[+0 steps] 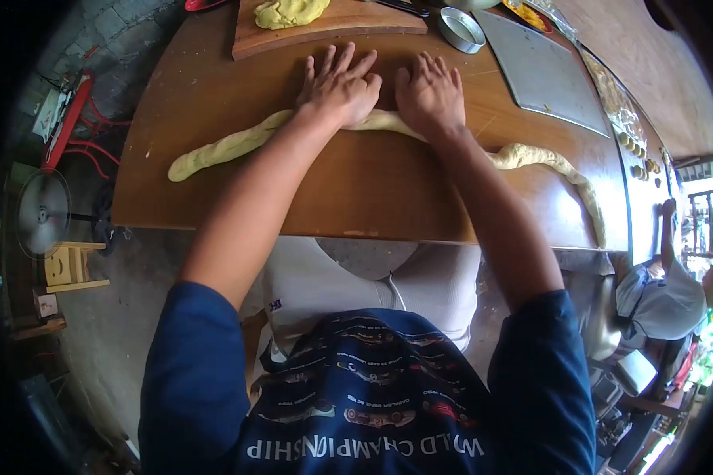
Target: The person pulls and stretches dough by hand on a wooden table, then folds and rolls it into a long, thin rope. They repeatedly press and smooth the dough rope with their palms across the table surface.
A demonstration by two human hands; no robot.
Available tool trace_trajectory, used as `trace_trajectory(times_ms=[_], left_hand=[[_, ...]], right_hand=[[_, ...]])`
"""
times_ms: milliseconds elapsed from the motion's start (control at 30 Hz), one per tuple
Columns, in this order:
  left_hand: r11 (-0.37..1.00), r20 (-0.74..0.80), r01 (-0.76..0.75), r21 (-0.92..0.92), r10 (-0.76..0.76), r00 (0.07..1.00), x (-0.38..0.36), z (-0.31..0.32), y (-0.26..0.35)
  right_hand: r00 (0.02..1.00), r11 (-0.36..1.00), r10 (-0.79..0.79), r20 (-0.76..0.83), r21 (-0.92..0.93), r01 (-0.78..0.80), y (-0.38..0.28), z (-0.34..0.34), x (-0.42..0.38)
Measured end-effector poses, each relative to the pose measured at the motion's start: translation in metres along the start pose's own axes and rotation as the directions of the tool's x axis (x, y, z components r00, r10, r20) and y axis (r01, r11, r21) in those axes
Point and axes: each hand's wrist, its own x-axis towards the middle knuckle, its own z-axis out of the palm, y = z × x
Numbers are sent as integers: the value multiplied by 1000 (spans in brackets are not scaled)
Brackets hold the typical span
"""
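A long pale-yellow dough rope [226,150] stretches across the brown table, its left end rounded and its right end bending toward the table's near edge. My left hand [342,89] lies over the rope left of its middle, fingers spread and pointing away from me. My right hand [431,95] rests over it a little to the right, palm down with fingers stretched out. Between the two hands a short length of dough shows. Right of my right wrist the rope has a thicker, lumpy part. The dough under my palms is hidden.
A wooden board [348,20] with a yellow dough lump [291,11] stands at the back. Beside it are a round metal tin [461,30] and a grey flat tray [540,70]. Another person [661,297] sits at the far right, near small dough pieces. A fan [43,214] stands left.
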Motion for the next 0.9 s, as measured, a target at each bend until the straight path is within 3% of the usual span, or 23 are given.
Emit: trace_trajectory(times_ms=[33, 67, 133, 167, 200, 267, 300, 333, 400, 467, 533, 567, 600, 667, 800, 900], left_hand=[[1000, -15, 18, 8, -18, 1000, 10, 0, -3], [1000, -18, 17, 7, -17, 1000, 14, 0, -5], [995, -155, -14, 103, 30, 988, 14, 5, -7], [984, -182, -95, 152, 122, 976, 5, 11, -9], [983, -205, -94, 158, 126, 971, -6, 7, -6], [993, -29, -112, 40, 113, 993, -48, 0, 0], [991, 15, -128, 41, 127, 992, -67, -5, 0], [991, 11, -126, 45, 125, 992, -85, -9, -2], [981, 149, -195, 8, 191, 970, -116, -20, -5], [972, 161, -227, -62, 234, 959, -148, -47, -4], [966, 103, -217, 140, 204, 973, -165, -67, -9], [984, 110, -144, 105, 132, 985, -161, -62, -19], [983, 140, -57, 173, 32, 990, -154, -51, -28], [996, 114, -25, 80, 15, 993, -134, -44, -43], [986, 22, 43, 162, -47, 999, -102, -29, -59], [994, -3, 106, 41, -106, 994, -77, -30, -69]], right_hand=[[993, 997, -69, -100, 22, 72, 2, -2, 7], [992, 997, -70, -103, 20, 72, 2, -5, 9], [986, 984, -164, -28, 63, 165, 3, -17, 6], [977, 980, -188, 99, -47, 193, 6, -13, 5], [977, 978, -198, 78, -54, 202, 4, -15, -4], [974, 976, -217, 63, -15, 219, -5, -21, -36], [972, 984, -146, 187, -77, 162, -5, -23, -44], [972, 983, -150, 183, -74, 166, -6, -28, -55], [948, 988, -135, 288, -27, 149, -8, -41, -73], [935, 990, -102, 341, -53, 128, -17, -56, -86], [931, 981, -124, 342, -99, 167, -38, -62, -98], [935, 973, -229, 269, 96, 211, -49, -63, -100], [928, 971, -235, 291, 104, 213, -60, -54, -103], [914, 994, -113, 390, 50, 102, -79, -37, -84], [963, 998, -18, 267, -56, 35, -72, -13, -42], [974, 1000, 0, 225, 12, -3, -62, -1, -12]])
